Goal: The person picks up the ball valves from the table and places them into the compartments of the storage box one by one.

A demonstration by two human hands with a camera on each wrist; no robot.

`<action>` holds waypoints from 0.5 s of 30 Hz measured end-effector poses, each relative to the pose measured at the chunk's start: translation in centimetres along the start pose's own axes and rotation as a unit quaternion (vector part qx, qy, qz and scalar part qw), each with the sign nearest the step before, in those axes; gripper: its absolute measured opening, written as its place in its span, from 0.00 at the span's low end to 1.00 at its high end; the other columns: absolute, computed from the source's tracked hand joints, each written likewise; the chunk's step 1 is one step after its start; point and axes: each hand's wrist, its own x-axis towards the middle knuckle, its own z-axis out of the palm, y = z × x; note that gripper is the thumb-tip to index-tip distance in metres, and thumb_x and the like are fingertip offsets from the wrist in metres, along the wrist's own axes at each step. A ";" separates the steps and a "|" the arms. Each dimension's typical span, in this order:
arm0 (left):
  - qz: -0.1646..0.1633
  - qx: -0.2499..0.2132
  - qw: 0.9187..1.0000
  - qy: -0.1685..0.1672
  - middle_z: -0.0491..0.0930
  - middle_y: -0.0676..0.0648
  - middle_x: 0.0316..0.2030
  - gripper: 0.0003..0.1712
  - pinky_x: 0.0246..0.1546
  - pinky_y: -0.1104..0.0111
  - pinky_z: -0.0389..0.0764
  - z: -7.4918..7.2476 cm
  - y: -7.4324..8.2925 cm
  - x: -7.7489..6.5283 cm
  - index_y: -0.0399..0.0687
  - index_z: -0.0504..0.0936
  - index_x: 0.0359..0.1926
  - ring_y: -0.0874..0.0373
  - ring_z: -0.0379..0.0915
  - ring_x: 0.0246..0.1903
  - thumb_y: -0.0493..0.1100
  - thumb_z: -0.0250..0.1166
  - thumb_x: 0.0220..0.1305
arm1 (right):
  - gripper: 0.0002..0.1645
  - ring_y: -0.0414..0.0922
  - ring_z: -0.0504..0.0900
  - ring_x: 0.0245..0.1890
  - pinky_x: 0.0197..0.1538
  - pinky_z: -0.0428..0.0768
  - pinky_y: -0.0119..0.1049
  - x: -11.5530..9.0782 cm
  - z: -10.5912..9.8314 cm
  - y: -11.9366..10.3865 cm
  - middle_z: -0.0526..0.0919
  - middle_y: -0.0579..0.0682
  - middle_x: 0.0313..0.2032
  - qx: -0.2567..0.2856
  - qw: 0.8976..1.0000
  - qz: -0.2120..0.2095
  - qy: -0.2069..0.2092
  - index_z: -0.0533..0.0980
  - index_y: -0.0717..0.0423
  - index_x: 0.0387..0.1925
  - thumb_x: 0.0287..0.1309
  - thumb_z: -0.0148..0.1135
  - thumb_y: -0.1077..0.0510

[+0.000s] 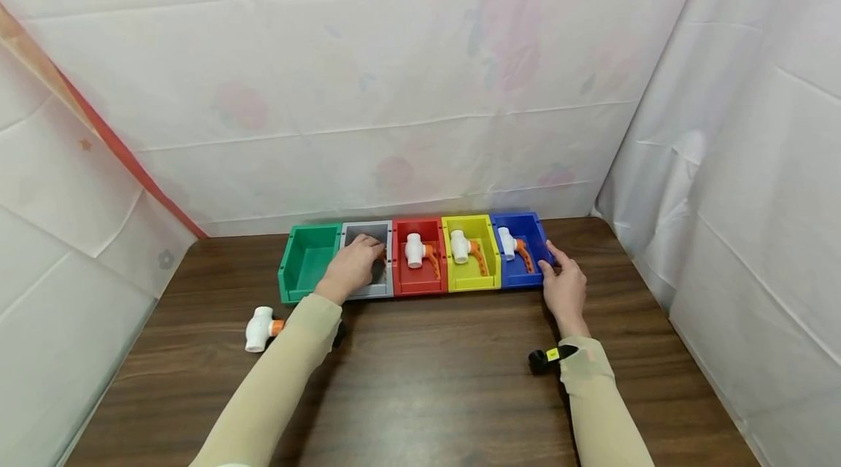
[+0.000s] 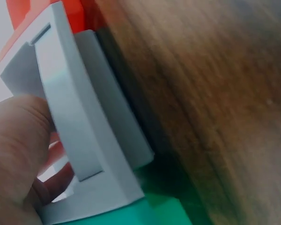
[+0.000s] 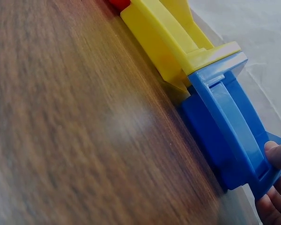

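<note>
My left hand (image 1: 352,267) reaches down into the grey bin (image 1: 366,227), with its fingers curled around a white ball valve (image 2: 61,168) that is mostly hidden. A bit of the valve's orange handle (image 1: 384,256) shows beside the fingertips. At the far right end of the row, my right hand (image 1: 563,287) grips the side wall of the blue bin (image 3: 232,124), thumb on the inner side and fingers outside. Inside that bin lies a white valve with an orange handle (image 1: 523,254).
Similar valves lie in the red bin (image 1: 420,285) and the yellow bin (image 1: 471,283). The green bin (image 1: 309,263) forms the row's left end. Another white valve (image 1: 259,329) lies on the wooden table (image 1: 434,379), left of my left forearm. A white curtain (image 1: 394,87) hangs behind.
</note>
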 end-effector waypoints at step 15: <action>-0.018 -0.073 0.996 0.054 0.83 0.45 0.45 0.13 0.45 0.57 0.82 -2.6 0.6 -1.3 0.45 0.88 0.47 0.51 0.76 0.45 0.41 0.71 0.62 | 0.27 0.58 0.78 0.51 0.52 0.75 0.57 -0.2 0.2 -0.1 0.79 0.62 0.55 0.002 1.000 0.005 0.000 0.73 0.45 0.68 0.69 0.61 0.56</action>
